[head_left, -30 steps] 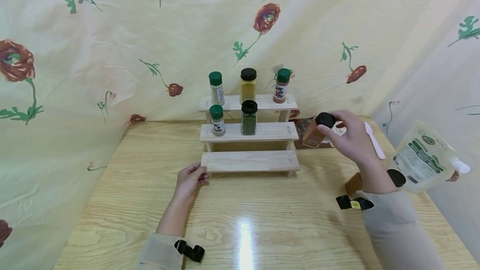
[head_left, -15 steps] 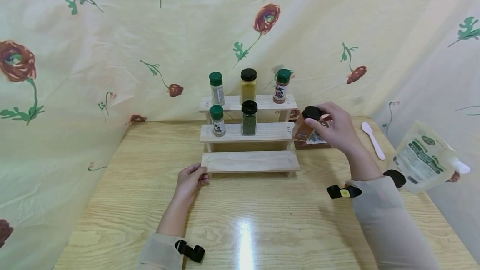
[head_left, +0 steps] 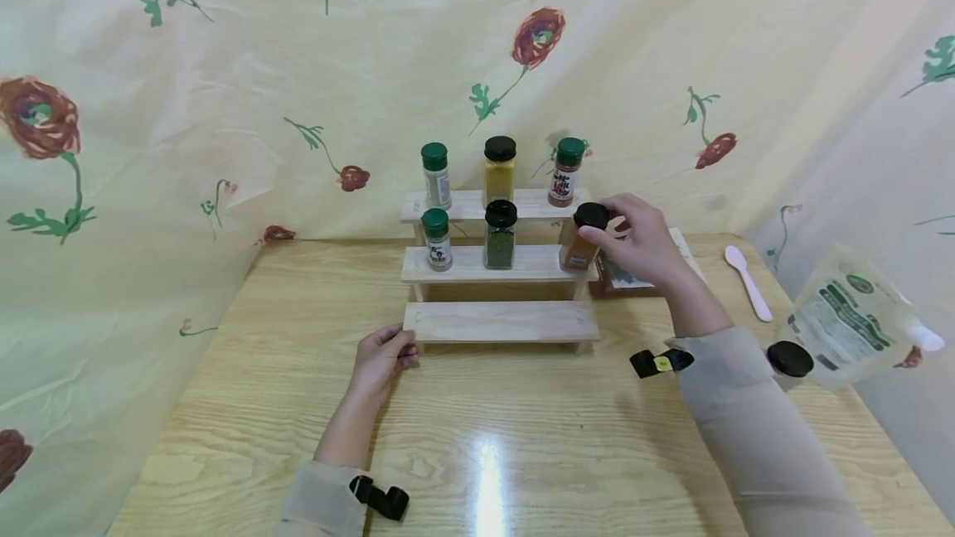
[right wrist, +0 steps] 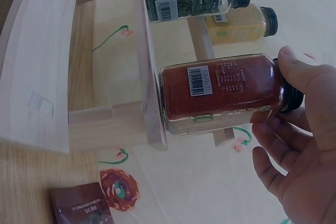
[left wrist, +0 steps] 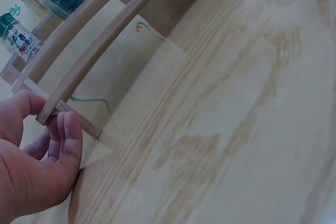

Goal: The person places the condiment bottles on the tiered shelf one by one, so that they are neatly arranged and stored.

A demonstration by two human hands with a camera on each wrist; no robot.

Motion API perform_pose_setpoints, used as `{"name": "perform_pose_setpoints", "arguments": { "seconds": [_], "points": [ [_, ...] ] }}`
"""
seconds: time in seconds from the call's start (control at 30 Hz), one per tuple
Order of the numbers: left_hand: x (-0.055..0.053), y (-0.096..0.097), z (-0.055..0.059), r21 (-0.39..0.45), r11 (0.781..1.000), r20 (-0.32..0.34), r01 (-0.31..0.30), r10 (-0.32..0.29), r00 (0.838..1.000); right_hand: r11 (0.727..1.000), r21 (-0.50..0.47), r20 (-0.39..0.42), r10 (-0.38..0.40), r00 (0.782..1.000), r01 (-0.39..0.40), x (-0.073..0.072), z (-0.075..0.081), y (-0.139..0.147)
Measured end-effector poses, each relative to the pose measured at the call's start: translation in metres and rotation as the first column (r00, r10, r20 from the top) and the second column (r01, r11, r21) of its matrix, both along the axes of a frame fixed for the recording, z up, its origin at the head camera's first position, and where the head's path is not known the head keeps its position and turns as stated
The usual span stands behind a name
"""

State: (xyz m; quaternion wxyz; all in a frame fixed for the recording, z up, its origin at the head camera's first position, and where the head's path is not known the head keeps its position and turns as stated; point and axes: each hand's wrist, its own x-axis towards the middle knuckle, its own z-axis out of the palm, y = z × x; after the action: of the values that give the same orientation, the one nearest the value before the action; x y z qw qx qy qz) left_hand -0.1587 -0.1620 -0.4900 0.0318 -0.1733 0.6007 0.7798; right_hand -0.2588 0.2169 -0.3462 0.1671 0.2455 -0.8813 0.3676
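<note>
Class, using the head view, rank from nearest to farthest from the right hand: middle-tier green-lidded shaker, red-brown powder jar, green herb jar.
1. Red-brown powder jar: in the right hand, right end of the middle tier.
2. Green herb jar: centre of that tier.
3. Green-lidded shaker: left part of that tier.

Head view: I have passage over the table [head_left: 522,413], bottom centre, and above the bare front shelf [head_left: 500,321], mid-frame. Red jar [head_left: 579,250] and right hand [head_left: 643,243] block right of centre; left hand [head_left: 383,360] blocks left of centre; pouch [head_left: 846,317] obstructs far right.
</note>
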Motion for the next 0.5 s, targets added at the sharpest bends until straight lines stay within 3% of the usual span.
{"name": "perform_pose_setpoints", "arguments": {
  "seconds": [0.5],
  "points": [
    [-0.0013,-0.0012,-0.0019,0.004,1.0,-0.006,0.01,-0.01,1.0,0.999,0.022,0.18,0.034,0.983,-0.039,-0.0077,0.0076,-0.0068]
  ]
}}
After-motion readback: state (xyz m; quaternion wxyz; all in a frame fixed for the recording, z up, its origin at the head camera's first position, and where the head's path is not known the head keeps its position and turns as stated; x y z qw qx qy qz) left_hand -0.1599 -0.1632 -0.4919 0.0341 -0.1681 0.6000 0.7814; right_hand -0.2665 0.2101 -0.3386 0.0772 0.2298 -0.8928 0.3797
